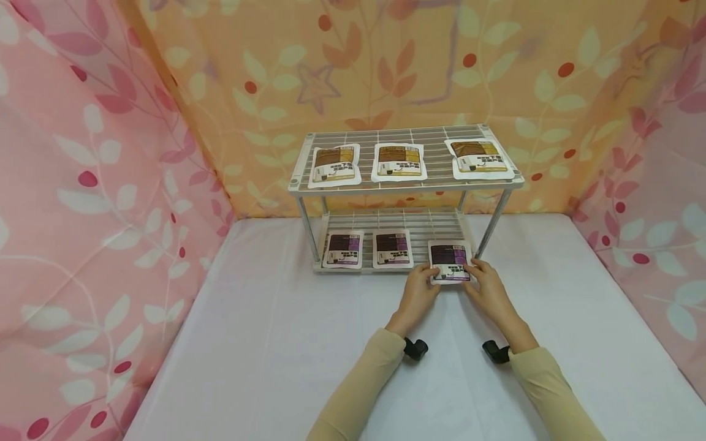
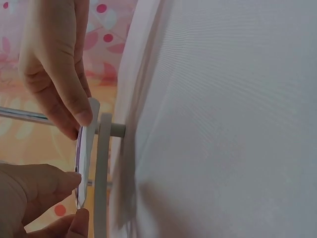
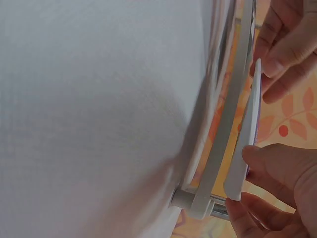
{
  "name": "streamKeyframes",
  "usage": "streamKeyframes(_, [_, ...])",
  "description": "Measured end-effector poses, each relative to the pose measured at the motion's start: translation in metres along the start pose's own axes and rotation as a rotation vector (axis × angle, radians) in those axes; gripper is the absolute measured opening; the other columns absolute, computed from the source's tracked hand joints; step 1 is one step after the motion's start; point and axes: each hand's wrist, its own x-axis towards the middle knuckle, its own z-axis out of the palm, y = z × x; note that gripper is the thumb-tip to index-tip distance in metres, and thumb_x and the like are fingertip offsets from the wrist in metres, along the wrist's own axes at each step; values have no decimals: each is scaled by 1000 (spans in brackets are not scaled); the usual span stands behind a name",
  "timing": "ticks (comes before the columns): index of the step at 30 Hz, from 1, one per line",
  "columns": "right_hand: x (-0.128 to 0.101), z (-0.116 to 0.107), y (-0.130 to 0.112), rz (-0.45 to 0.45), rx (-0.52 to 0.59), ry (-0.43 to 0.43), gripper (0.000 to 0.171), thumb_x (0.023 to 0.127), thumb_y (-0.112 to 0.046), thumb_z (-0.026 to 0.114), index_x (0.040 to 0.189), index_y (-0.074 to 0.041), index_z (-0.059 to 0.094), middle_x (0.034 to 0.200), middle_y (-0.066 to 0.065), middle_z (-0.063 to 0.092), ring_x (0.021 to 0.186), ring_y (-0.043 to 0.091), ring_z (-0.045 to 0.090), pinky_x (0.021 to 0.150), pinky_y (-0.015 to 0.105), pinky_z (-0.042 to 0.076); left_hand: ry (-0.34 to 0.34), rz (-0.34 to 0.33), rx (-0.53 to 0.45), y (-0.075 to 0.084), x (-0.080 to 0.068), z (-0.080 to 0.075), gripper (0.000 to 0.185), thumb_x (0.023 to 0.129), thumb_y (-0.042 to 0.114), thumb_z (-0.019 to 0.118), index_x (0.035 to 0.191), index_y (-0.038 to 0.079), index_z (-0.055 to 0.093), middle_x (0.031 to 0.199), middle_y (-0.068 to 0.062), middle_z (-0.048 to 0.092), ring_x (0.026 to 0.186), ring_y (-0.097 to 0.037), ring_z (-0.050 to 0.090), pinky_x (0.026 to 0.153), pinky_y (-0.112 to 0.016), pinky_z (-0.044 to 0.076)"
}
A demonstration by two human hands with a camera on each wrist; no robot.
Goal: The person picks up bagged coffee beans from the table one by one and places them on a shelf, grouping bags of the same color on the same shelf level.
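Note:
Both hands hold a white food pouch with a dark and purple label [image 1: 449, 254] at the front right of the lower shelf [image 1: 366, 271]. The left hand [image 1: 417, 292] pinches its left edge, and the right hand [image 1: 491, 295] pinches its right edge. In the left wrist view the pouch [image 2: 85, 153] is seen edge-on, close to the shelf's front rail [image 2: 102, 173]. The right wrist view shows the pouch [image 3: 247, 139] slightly tilted against the rail, thumb and fingers on its rim. Whether it touches the shelf wires is hidden.
Two matching purple pouches, a left one [image 1: 343, 250] and a middle one [image 1: 393, 249], lie on the lower shelf. Three brown-yellow pouches [image 1: 399, 163] lie on the upper shelf [image 1: 441, 188]. A metal post [image 1: 493, 223] stands near the right hand. White cloth [image 1: 265, 343] covers the table.

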Motion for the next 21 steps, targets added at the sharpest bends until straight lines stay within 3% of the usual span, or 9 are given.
streamKeyframes(12, [13,9,2,-2,-60,26,36,81,7,62,114,18,55,121,36,49,109,51,46,93,58,39,-6,26,-13,5,14,1,30,84,12,64,113,5,66,130,-22,52,120,-33,48,99,-39,40])
streamKeyframes(21, [21,13,3,49,-59,-67,38,88,0,55,120,19,49,127,37,44,116,52,41,98,58,35,-58,18,-1,3,23,2,33,84,13,63,116,4,64,124,-20,56,124,-36,43,104,-43,35])
